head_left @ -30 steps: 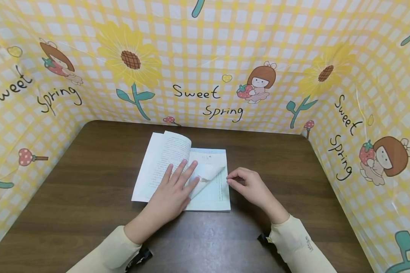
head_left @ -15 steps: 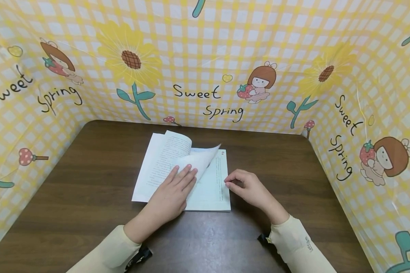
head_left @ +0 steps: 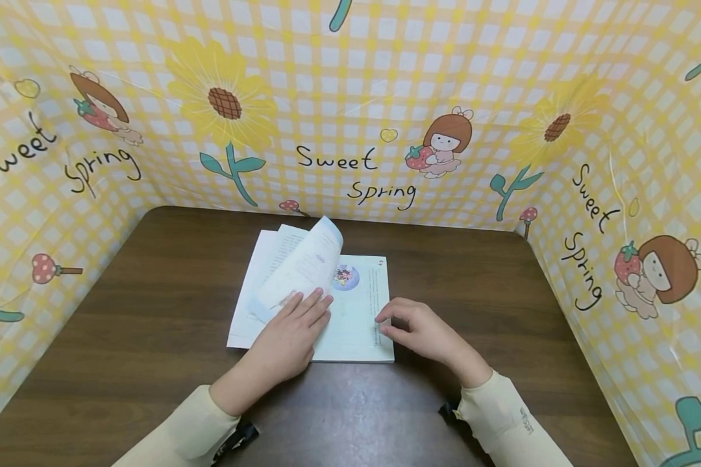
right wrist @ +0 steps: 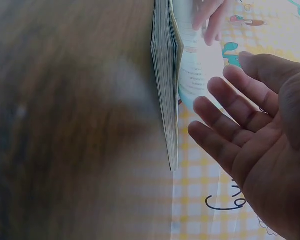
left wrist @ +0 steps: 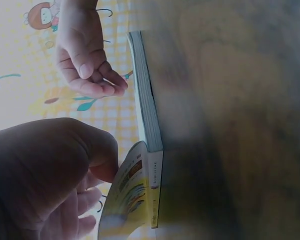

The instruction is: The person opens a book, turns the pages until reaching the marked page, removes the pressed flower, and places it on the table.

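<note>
An open book (head_left: 356, 331) lies on the table with a page (head_left: 304, 259) curling over toward its left side. My left hand (head_left: 292, 334) rests on the left pages near the spine, its fingers straight. At the book's right edge hovers my right hand (head_left: 429, 331), fingers loosely bent, holding nothing. A round coloured picture (head_left: 346, 277) shows on the right page. The left wrist view catches the colourful cover (left wrist: 130, 197) tilted up beside the left thumb. In the right wrist view the thick page block (right wrist: 165, 75) stands near the right fingers, apart from them.
The dark wooden table (head_left: 122, 311) surrounds the book. A yellow checked cloth (head_left: 339, 84) with printed flowers and figures walls the back and both sides.
The page under the left hand has lifted and swung left, uncovering the right page and its round picture. The left hand has slid slightly left; the right hand has shifted slightly left and down.
</note>
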Demonstrator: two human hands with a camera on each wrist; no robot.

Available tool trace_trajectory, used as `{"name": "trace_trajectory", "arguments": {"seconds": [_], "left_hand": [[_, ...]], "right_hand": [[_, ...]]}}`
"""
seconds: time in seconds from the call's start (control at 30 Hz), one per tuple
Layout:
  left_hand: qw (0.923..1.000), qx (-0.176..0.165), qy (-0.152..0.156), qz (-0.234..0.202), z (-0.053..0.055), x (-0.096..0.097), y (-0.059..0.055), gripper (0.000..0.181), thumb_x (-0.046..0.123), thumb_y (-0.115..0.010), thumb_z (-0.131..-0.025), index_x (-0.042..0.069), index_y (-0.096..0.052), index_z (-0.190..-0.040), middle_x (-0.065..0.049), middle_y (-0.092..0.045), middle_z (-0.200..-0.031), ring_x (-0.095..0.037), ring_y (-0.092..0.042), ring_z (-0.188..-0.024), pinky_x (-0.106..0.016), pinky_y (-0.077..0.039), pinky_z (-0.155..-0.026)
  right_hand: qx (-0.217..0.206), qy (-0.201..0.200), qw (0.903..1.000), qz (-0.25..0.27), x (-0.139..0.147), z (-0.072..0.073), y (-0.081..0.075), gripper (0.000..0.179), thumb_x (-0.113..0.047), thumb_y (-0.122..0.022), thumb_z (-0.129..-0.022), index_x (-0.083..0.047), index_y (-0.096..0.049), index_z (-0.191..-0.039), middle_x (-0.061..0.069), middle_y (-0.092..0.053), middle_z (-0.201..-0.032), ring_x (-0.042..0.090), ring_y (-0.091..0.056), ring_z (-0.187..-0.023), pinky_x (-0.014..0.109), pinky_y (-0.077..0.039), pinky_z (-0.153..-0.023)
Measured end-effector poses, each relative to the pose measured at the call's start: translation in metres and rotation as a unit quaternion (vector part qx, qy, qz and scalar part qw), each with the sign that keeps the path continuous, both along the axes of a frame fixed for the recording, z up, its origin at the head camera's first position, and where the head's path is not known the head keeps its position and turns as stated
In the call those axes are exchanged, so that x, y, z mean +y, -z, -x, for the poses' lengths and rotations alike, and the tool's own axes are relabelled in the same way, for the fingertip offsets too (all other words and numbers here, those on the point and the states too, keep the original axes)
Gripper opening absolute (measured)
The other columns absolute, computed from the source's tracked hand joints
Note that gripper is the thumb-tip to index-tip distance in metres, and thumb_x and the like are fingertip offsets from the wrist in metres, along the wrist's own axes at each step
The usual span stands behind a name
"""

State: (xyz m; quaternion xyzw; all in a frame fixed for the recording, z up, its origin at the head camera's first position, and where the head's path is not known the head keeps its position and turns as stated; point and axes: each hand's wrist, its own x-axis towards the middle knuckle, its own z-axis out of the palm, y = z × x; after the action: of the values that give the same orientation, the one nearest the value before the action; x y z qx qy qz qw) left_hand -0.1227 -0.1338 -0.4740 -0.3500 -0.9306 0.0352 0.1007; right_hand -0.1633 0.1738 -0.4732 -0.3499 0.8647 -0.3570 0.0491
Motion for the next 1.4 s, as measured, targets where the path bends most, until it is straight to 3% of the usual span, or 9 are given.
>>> {"name": "trace_trajectory", "arguments": {"seconds": [0.2,0.3,0.6,0.83,0.93,1.17,1.4], "left_hand": [[0.9981,-0.051,-0.035,-0.007,0.0,-0.001,-0.004,0.048,0.021,-0.07,-0.089,0.003,-0.066,-0.133,-0.016,-0.047,-0.156,-0.037,-0.036,-0.15,-0.055,-0.029,-0.121],[0.997,-0.059,-0.049,-0.011,0.0,-0.001,-0.004,0.046,0.023,-0.069,-0.09,0.004,-0.067,-0.132,-0.017,-0.049,-0.155,-0.039,-0.038,-0.148,-0.056,-0.03,-0.121],[0.9962,-0.033,-0.069,-0.042,0.0,-0.003,-0.001,0.037,0.031,-0.06,-0.095,0.005,-0.072,-0.121,-0.018,-0.058,-0.144,-0.041,-0.049,-0.139,-0.059,-0.037,-0.115],[0.9948,-0.016,-0.083,-0.056,0.0,-0.003,-0.001,0.041,0.043,-0.069,-0.094,0.006,-0.074,-0.109,-0.019,-0.063,-0.135,-0.041,-0.056,-0.128,-0.057,-0.044,-0.108],[0.9943,-0.017,-0.086,-0.061,0.0,-0.003,-0.002,0.042,0.045,-0.071,-0.093,0.005,-0.074,-0.107,-0.02,-0.061,-0.137,-0.041,-0.054,-0.131,-0.057,-0.043,-0.109],[0.9925,-0.041,-0.098,-0.06,0.001,-0.003,-0.004,0.042,0.039,-0.076,-0.09,0.003,-0.071,-0.11,-0.021,-0.059,-0.141,-0.042,-0.048,-0.139,-0.055,-0.039,-0.115],[0.9892,-0.064,-0.121,-0.054,-0.001,-0.003,-0.004,0.049,0.037,-0.076,-0.091,0.003,-0.067,-0.126,-0.021,-0.058,-0.143,-0.042,-0.048,-0.139,-0.057,-0.042,-0.112]], "right_hand": [[-0.001,-0.017,0.9995,-0.025,-0.001,-0.001,0.0,0.017,-0.022,-0.071,-0.098,-0.015,-0.073,-0.114,-0.01,-0.067,-0.114,0.011,-0.063,-0.107,0.034,-0.054,-0.094],[-0.002,-0.021,0.9991,-0.037,-0.002,-0.001,0.001,0.017,-0.022,-0.071,-0.099,-0.016,-0.073,-0.115,-0.011,-0.066,-0.116,0.009,-0.062,-0.11,0.032,-0.053,-0.096],[-0.008,-0.036,0.9975,-0.061,-0.003,-0.004,0.001,0.02,-0.022,-0.071,-0.098,-0.016,-0.072,-0.117,-0.009,-0.066,-0.12,0.007,-0.061,-0.114,0.033,-0.052,-0.099],[0.017,-0.043,0.9972,-0.059,-0.004,-0.005,0.001,0.023,-0.022,-0.072,-0.098,-0.013,-0.072,-0.118,-0.006,-0.067,-0.122,0.01,-0.062,-0.115,0.034,-0.053,-0.099],[0.026,-0.045,0.9966,-0.064,-0.005,-0.006,0.0,0.025,-0.024,-0.073,-0.097,-0.013,-0.072,-0.119,-0.005,-0.067,-0.123,0.011,-0.062,-0.116,0.034,-0.053,-0.1],[0.014,-0.042,0.9947,-0.092,-0.009,-0.01,-0.002,0.035,-0.031,-0.078,-0.093,-0.014,-0.072,-0.123,-0.004,-0.066,-0.128,0.012,-0.061,-0.119,0.035,-0.052,-0.101],[0.028,-0.021,0.9888,-0.146,-0.013,-0.013,0.0,0.044,-0.038,-0.081,-0.088,-0.016,-0.072,-0.125,-0.005,-0.064,-0.133,0.013,-0.057,-0.126,0.034,-0.049,-0.105]]}}
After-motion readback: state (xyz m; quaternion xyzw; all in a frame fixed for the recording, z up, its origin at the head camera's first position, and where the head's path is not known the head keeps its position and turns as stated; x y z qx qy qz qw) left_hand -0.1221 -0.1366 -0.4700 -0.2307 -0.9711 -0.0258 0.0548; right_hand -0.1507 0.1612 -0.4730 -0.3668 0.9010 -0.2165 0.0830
